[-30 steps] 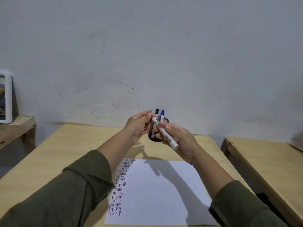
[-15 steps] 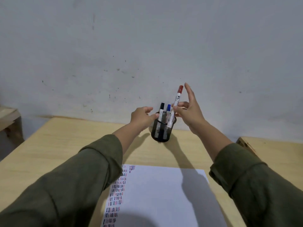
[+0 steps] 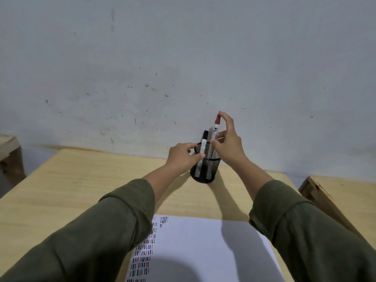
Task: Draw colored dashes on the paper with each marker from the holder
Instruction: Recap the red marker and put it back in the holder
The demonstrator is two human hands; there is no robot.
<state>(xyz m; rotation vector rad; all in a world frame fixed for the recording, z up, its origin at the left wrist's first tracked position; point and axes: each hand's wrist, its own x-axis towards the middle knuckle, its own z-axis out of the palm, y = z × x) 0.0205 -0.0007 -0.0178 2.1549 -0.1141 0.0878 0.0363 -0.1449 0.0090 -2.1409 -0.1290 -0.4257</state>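
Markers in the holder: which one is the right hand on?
The red-capped marker, taller one, pinched by the right hand. The black-capped marker beside it stands untouched.

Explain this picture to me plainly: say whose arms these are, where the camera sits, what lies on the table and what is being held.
There is no machine here. The camera sits on a person's head, looking forward and down, so both arms in green sleeves are that person's own. On the wooden table stand a black mesh holder and a white paper with rows of coloured dashes along its left edge. The right hand holds a red-capped marker, its lower end inside the holder. The left hand grips the holder's rim. A black-capped marker stands inside.
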